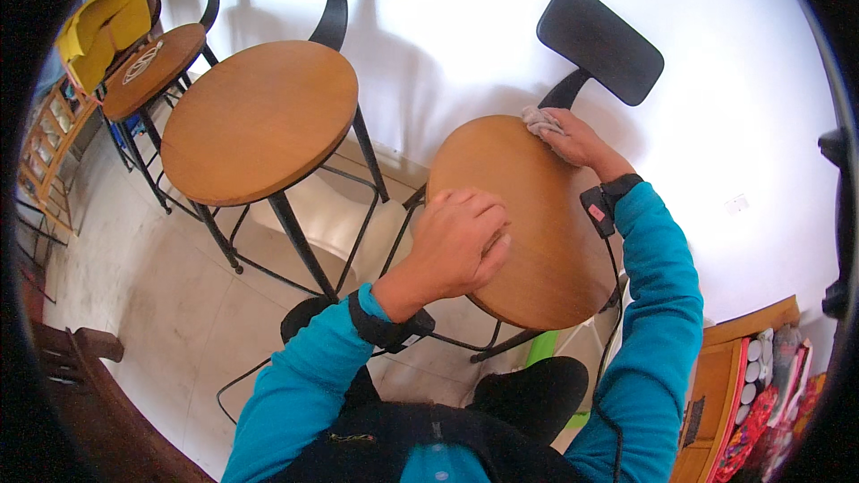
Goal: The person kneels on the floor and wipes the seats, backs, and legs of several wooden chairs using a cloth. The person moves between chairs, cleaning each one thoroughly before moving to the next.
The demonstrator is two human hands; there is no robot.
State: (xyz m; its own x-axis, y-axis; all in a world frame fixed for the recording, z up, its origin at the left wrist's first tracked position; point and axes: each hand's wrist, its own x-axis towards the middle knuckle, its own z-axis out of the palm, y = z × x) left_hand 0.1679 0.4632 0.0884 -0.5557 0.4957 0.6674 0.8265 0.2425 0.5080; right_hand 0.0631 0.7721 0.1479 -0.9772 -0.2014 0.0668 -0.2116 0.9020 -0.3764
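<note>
My right hand (576, 139) grips a crumpled grey cloth (542, 121) at the far edge of a round wooden stool seat (530, 215), close to its black backrest (600, 43). The cloth touches the rim of the seat. My left hand (463, 241) is over the left side of the same seat, fingers curled and back of the hand up. Its palm is hidden, so whether it holds anything or presses on the wood cannot be told. Black bands circle both wrists, and a cable runs down from the box on the right one.
A second wooden stool (262, 121) stands to the left on black metal legs. Beyond it, another stool (154, 70) bears a coiled white cord (142, 62), near a yellow cloth (111, 20). A white wall (731, 134) rises behind; a wooden cabinet (715, 389) with packed items is at lower right.
</note>
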